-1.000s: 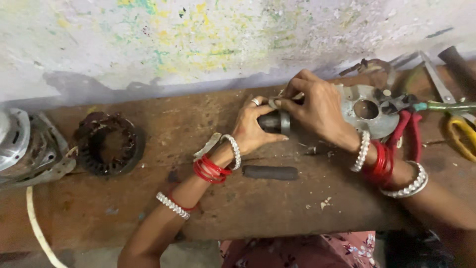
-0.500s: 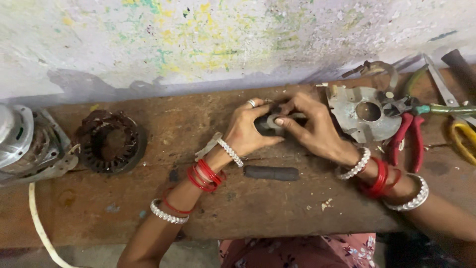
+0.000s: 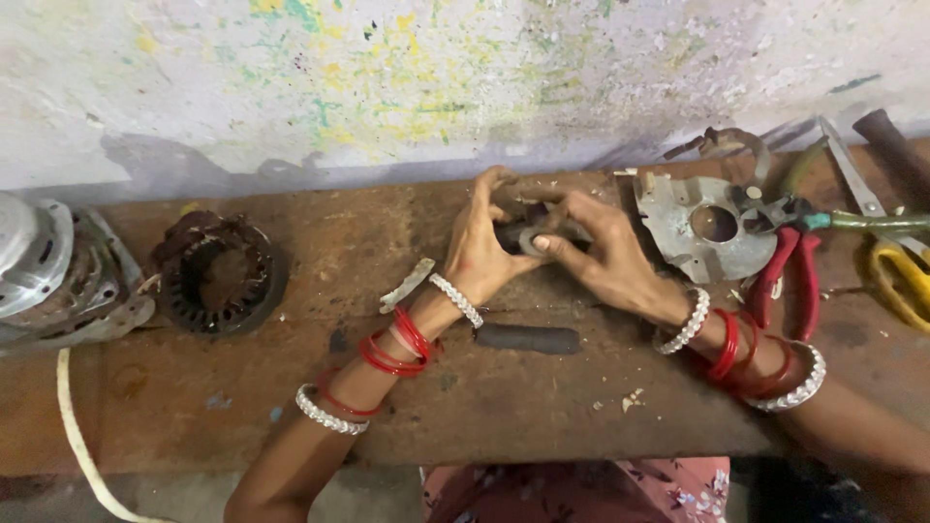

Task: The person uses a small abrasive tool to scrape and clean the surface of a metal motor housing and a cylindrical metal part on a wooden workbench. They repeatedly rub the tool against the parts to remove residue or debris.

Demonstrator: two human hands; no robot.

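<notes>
You held a small dark cylindrical metal part (image 3: 523, 235) between both hands above the middle of the worn, rust-brown wooden table (image 3: 291, 407), close to the paint-flecked wall. Your left hand (image 3: 484, 242) curled around its near end, the grip pressed together on it, and your right hand (image 3: 601, 257) pinched its other end between thumb and fingertips. Red and silver beaded bangles ringed both wrists.

Just in front of your hands a short dark rubbery cylinder (image 3: 528, 338) lay flat on the wood, and a thin pale metal strip (image 3: 407, 284) lay tilted beside your left wrist. Just beside your right hand sat a flat grey metal plate with a round hole (image 3: 702, 228). Red-handled pliers (image 3: 785, 271) lay touching its far edge, with yellow-handled scissors (image 3: 896, 281) beyond them at the table's right end. Well apart to the left stood a dark ring-shaped wound stator of stacked steel (image 3: 221, 274), and at the left edge a ribbed silver motor housing (image 3: 53, 276). A cream cord (image 3: 77, 436) trailed down from there across the table's front. Pale crumbs of debris (image 3: 630, 399) dotted the wood.
</notes>
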